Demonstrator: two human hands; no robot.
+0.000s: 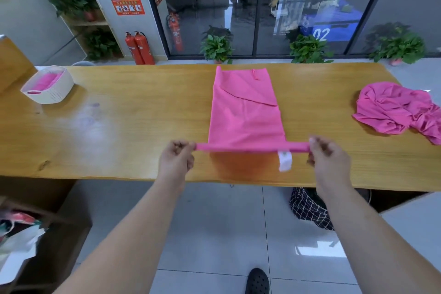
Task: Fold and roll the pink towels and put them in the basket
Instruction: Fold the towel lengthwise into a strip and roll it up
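A folded pink towel [244, 112] lies lengthwise on the wooden table [119, 126], its near edge rolled into a thin tube. My left hand [177, 159] pinches the roll's left end and my right hand [328, 155] pinches its right end. A white label [285, 161] hangs from the roll near my right hand. A crumpled heap of pink towels [398, 108] sits at the table's right end. The white basket [60, 92] stands at the far left with pink towel rolls inside.
Potted plants and red fire extinguishers [140, 48] line the floor behind the table, before a glass wall. A black checked bag [310, 207] sits under the table's near edge. My black shoe [257, 280] shows on the tiled floor.
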